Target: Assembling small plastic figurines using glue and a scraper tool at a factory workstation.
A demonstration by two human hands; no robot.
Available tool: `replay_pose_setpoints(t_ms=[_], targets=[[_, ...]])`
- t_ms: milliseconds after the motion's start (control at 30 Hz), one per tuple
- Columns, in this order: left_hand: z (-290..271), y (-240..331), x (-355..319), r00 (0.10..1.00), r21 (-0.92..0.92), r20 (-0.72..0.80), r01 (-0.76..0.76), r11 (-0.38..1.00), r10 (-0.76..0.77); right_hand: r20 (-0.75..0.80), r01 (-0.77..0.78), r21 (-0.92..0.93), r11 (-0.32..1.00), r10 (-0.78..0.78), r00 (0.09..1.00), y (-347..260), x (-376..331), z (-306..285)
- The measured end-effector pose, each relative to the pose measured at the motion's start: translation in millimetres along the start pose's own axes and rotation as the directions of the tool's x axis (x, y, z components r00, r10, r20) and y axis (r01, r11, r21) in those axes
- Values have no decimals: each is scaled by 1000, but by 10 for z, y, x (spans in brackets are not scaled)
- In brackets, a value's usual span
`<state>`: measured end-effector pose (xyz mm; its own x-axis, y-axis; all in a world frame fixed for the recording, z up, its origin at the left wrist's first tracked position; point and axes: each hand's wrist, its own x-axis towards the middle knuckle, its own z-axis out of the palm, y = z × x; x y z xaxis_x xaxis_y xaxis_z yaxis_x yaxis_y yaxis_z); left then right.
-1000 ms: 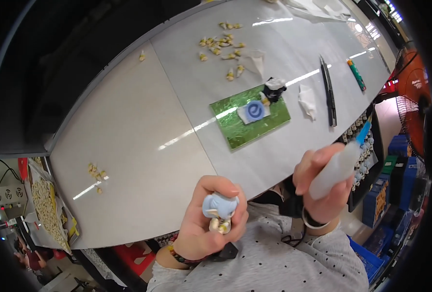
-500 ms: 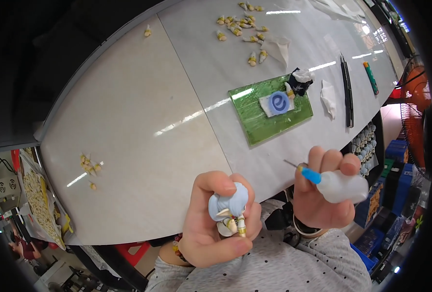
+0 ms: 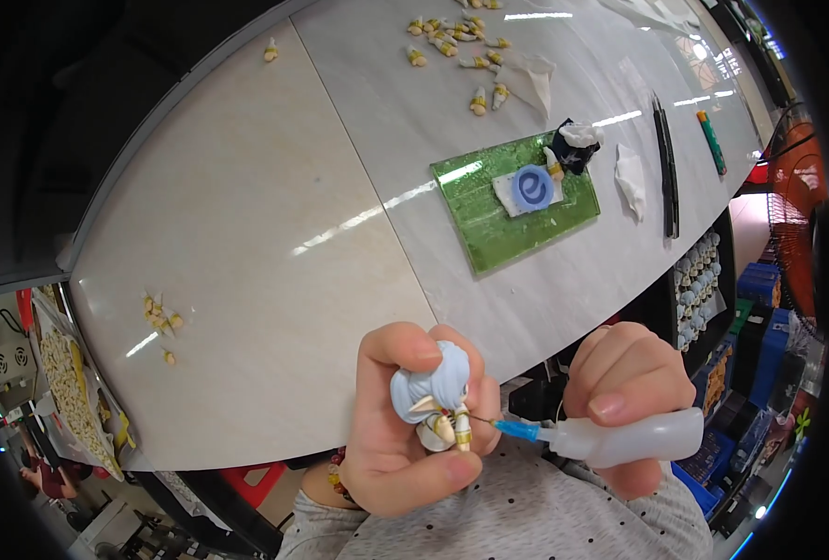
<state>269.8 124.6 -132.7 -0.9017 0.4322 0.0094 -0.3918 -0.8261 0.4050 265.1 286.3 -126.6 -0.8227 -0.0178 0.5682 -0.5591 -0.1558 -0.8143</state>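
Between the thumb and fingers of my left hand (image 3: 391, 420) is a small figurine (image 3: 430, 387) with pale blue hair, a pointed ear and white-and-gold clothing. My right hand (image 3: 629, 387) is closed around a translucent white squeeze bottle (image 3: 633, 439), which lies nearly level. Its blue needle tip (image 3: 517, 429) points left, and the thin needle reaches the figurine's front near the arm. Whether the needle touches the surface is too small to tell.
A green glass slab (image 3: 517, 238) carries a round blue cap (image 3: 532, 189). Several small figurine parts (image 3: 452, 37) lie at the far side, others (image 3: 160, 315) at the left. Black tweezers (image 3: 665, 173), a green pen (image 3: 711, 142) and crumpled tissue (image 3: 630, 182) lie right. A tray of blue-haired pieces (image 3: 697, 289) stands beyond.
My right hand has turned the bottle over and brought its needle down and left to the figurine. My left hand has shifted slightly left, still holding the figurine.
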Motion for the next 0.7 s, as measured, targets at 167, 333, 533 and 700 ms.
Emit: replay_pose_setpoints(t_ms=[167, 333, 533, 700], targets=[[8, -8, 4, 1000, -6, 2, -1, 1000, 1, 72, 43, -97, 994, -36, 997, -32, 1, -19], [-20, 10, 5, 1000, -19, 31, 2, 1000, -2, 81, 66, 31, 997, -68, 994, -15, -1, -93], [37, 77, 10, 989, -285, 45, 149, 947, -142, -200, 73, 104, 992, -51, 979, -184, 32, -332], [37, 125, -28, 972, -402, 75, 233, 886, -222, -523, -191, -649, 737, -250, 815, -55, 276, -919]])
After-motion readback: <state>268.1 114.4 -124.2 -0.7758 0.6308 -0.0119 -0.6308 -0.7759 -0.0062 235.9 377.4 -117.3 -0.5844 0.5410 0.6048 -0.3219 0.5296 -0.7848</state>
